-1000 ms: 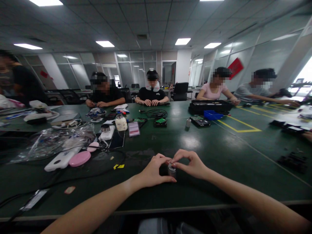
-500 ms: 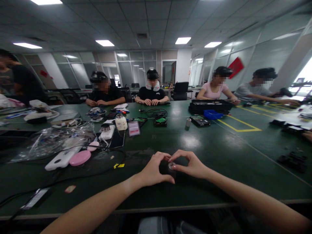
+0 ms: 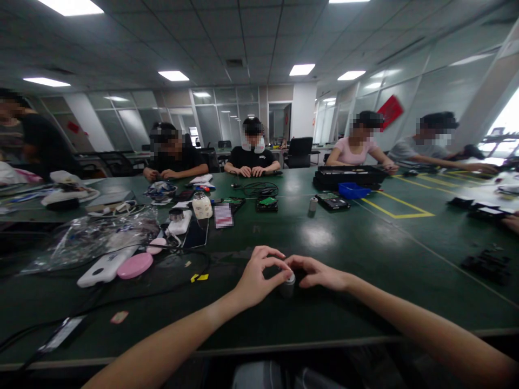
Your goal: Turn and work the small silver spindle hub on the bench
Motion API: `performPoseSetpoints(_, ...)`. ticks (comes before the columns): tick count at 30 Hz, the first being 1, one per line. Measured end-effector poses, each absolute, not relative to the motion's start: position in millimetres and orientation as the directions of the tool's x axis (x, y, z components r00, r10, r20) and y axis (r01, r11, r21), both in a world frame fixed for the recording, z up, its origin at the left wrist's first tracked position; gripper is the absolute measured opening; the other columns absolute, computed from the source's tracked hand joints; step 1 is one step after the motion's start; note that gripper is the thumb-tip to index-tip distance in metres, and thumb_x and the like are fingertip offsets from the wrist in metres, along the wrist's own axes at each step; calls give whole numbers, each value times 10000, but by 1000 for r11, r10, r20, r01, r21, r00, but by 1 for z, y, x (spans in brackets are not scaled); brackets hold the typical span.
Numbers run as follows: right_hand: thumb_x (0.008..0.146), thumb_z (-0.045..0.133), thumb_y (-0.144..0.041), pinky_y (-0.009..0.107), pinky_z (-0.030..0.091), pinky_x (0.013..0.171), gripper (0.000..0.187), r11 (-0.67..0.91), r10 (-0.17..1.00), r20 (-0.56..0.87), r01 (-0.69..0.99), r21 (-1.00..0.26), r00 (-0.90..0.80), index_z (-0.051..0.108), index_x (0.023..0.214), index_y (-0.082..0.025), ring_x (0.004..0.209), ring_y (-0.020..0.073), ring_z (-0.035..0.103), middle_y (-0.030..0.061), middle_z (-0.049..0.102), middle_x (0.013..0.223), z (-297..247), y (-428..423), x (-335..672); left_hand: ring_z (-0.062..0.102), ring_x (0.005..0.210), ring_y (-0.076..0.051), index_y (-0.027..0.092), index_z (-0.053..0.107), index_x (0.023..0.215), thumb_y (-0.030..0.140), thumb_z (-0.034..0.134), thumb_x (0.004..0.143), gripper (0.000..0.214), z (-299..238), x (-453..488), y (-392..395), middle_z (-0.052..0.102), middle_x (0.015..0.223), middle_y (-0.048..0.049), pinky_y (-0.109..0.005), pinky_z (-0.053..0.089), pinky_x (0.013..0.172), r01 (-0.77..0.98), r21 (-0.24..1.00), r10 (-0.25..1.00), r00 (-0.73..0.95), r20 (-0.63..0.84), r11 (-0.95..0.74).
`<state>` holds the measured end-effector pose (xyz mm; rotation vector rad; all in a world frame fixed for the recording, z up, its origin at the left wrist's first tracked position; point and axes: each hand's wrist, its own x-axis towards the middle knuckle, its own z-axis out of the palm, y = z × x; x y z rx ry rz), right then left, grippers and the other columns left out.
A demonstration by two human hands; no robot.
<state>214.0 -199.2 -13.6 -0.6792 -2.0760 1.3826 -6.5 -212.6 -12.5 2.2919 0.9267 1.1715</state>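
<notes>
Close before you on green surface [image 3: 365, 259]: your left hand [image 3: 257, 278] and right hand [image 3: 318, 273] pinch small silver cylinder [image 3: 288, 284] from opposite sides, steadying it upright.

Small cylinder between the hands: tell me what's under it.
Only the green table shows under the cylinder; its base covers the contact. Left hand and right hand pinch its top.

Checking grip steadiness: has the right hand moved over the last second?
Yes. Judged against the yellow tape scrap, the right hand has flattened downward toward the table, still at the small cylinder.
</notes>
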Motion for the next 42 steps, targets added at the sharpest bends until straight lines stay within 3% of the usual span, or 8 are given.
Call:
performPoseSetpoints(2, 683, 768, -281, 442, 388, 1022, 506, 381, 665, 136, 178, -907, -734, 631, 1164, -200, 1110, 266, 566, 54, 651, 1144, -11, -205, 214, 540, 1070, -239, 257, 748, 864, 351, 698, 849, 108, -10, -9, -207, 661, 1041, -39, -397, 432, 963, 398, 607, 726, 398, 561, -688)
performPoseSetpoints(5, 697, 791, -316, 446, 363, 1063, 610, 478, 665, 123, 293, -828, -736, 591, 1266, -224, 1163, 274, 547, 67, 627, 1229, -9, -212, 213, 520, 1088, -250, 259, 756, 912, 380, 663, 874, 158, -13, -18, -191, 653, 1050, -51, -433, 406, 989, 466, 604, 761, 335, 556, -647)
performPoseSetpoints(11, 734, 771, -382, 430, 430, 1017, 528, 573, 680, 171, 371, -730, -713, 632, 1218, -225, 1111, 268, 590, 72, 655, 1182, -10, -212, 212, 515, 987, -270, 308, 788, 748, 489, 774, 725, 182, -36, -37, -158, 647, 947, -39, -471, 426, 918, 607, 571, 831, 352, 431, -553)
performPoseSetpoints(14, 746, 764, -374, 418, 436, 1010, 502, 589, 671, 184, 365, -721, -719, 641, 1207, -219, 1101, 261, 596, 70, 663, 1163, -11, -211, 212, 502, 991, -274, 305, 789, 735, 485, 779, 721, 181, -37, -36, -157, 638, 952, -44, -471, 423, 909, 624, 550, 829, 358, 429, -554)
performPoseSetpoints(19, 742, 769, -368, 401, 441, 1002, 495, 586, 683, 193, 371, -721, -704, 645, 1196, -214, 1092, 255, 602, 65, 665, 1157, -12, -211, 212, 501, 1028, -246, 279, 775, 864, 339, 724, 828, 87, -18, -25, -178, 649, 961, -38, -411, 418, 931, 547, 528, 755, 379, 536, -650)
performPoseSetpoints(23, 739, 770, -385, 368, 469, 941, 461, 599, 678, 206, 369, -710, -705, 654, 1143, -196, 1034, 242, 616, 58, 669, 1104, -14, -210, 211, 510, 1039, -236, 280, 766, 871, 283, 722, 835, 57, -8, -14, -199, 662, 971, -30, -378, 422, 940, 448, 511, 679, 441, 587, -734)
performPoseSetpoints(42, 736, 773, -403, 333, 460, 903, 446, 597, 683, 201, 377, -709, -703, 653, 1105, -182, 989, 223, 606, 45, 659, 1054, -17, -209, 211, 511, 1012, -238, 237, 740, 903, 250, 694, 861, 64, -4, -10, -208, 657, 941, -44, -390, 398, 915, 350, 493, 603, 517, 608, -797)
